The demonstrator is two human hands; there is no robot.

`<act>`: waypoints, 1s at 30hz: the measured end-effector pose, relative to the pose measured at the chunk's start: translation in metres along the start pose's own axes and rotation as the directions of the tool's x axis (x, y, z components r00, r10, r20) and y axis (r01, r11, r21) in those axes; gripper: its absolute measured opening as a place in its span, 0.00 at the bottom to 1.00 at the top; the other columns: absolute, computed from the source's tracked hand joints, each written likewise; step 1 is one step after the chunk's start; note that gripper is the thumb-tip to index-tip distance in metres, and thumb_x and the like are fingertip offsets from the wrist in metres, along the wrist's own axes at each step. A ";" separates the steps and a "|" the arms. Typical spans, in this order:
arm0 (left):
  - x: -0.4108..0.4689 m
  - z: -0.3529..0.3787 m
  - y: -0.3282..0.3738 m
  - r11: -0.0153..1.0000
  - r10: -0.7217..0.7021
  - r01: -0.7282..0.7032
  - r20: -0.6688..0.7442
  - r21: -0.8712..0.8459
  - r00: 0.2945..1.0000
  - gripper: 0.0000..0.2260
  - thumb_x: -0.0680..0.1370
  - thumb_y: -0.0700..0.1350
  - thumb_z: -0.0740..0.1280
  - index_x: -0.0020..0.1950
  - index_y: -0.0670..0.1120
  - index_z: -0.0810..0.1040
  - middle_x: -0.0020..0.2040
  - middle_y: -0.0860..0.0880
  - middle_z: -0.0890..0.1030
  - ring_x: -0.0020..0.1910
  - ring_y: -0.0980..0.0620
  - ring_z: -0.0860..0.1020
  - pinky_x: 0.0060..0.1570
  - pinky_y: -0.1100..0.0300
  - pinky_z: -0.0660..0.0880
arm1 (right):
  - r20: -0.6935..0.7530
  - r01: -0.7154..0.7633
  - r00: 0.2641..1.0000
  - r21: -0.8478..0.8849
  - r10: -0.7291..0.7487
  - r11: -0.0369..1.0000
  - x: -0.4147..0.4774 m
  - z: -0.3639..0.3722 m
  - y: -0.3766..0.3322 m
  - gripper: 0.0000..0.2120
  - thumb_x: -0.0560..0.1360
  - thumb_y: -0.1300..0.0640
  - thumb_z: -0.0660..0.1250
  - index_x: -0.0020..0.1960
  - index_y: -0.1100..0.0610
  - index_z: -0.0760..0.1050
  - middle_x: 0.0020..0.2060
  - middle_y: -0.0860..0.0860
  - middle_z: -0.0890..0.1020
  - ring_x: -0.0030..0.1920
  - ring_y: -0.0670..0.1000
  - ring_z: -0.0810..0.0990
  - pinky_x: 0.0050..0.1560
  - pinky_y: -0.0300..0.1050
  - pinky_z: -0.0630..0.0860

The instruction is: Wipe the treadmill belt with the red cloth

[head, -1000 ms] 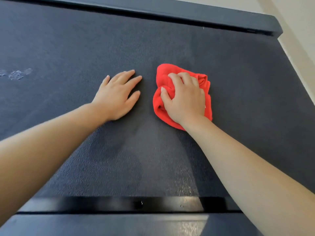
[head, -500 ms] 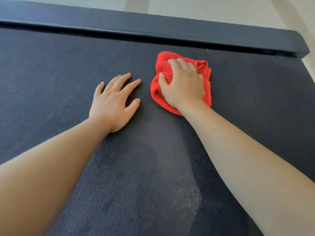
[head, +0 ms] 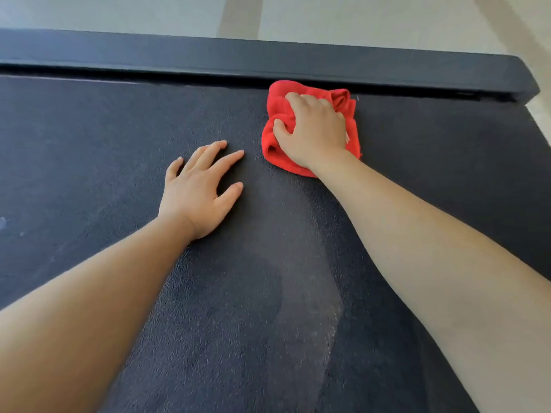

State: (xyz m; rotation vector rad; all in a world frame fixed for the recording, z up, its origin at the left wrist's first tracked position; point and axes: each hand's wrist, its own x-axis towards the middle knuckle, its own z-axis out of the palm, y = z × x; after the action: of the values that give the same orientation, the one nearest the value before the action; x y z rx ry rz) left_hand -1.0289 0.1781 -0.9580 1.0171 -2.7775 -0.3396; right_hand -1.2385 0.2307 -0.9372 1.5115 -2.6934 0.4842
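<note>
1 red cloth point(head: 275, 108): bunched in grip of right hand point(head: 313, 132), at far edge of treadmill belt point(head: 119, 144), against rail point(head: 268, 61). 1 left hand point(head: 198, 192): flat, fingers spread, holding nothing. Open belt leftward, nearward.

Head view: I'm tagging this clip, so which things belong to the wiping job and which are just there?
Job: red cloth, gripped by the right hand; treadmill belt; left hand, flat on the belt.
Just there: dark frame rail along the belt's far edge; pale floor beyond.
</note>
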 end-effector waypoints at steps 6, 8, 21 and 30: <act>-0.006 0.000 0.000 0.993 0.041 -0.045 -0.046 -0.105 0.998 0.19 0.79 0.51 0.57 0.70 0.55 0.67 0.75 0.50 0.63 0.74 0.50 0.56 0.72 0.44 0.49 | -0.062 -0.039 0.997 -0.018 0.038 0.999 -0.110 -0.004 -0.031 0.21 0.75 0.44 0.57 0.65 0.51 0.69 0.61 0.47 0.76 0.62 0.55 0.71 0.52 0.53 0.69; -0.020 0.000 0.000 0.992 0.089 -0.090 -0.023 -0.090 0.996 0.20 0.80 0.50 0.54 0.72 0.52 0.65 0.75 0.48 0.61 0.75 0.47 0.55 0.73 0.45 0.49 | -0.069 -0.073 0.995 -0.017 0.071 0.997 -0.152 -0.009 -0.048 0.22 0.75 0.44 0.58 0.66 0.50 0.69 0.63 0.46 0.75 0.63 0.54 0.71 0.54 0.54 0.69; -0.177 -0.031 -0.067 0.932 0.357 -0.351 0.059 -0.088 0.932 0.21 0.80 0.49 0.54 0.74 0.49 0.62 0.76 0.47 0.59 0.75 0.46 0.55 0.71 0.47 0.51 | -0.019 -0.091 0.996 -0.018 0.091 0.996 -0.365 -0.024 -0.149 0.24 0.73 0.45 0.62 0.67 0.50 0.71 0.68 0.47 0.72 0.67 0.51 0.69 0.59 0.50 0.69; -0.209 -0.040 -0.083 0.938 0.345 -0.339 0.071 -0.076 0.936 0.21 0.80 0.48 0.54 0.74 0.51 0.63 0.76 0.48 0.60 0.75 0.47 0.56 0.72 0.49 0.51 | -0.017 0.037 0.999 0.001 -0.037 0.999 -0.381 -0.028 -0.157 0.23 0.72 0.45 0.62 0.65 0.50 0.73 0.67 0.48 0.73 0.66 0.53 0.72 0.57 0.54 0.72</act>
State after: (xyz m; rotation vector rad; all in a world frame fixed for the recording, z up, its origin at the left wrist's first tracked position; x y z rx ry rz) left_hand -0.8110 0.2465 -0.9569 0.4983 -2.9243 -0.4225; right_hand -0.9078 0.4788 -0.9320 1.5469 -2.6486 0.4951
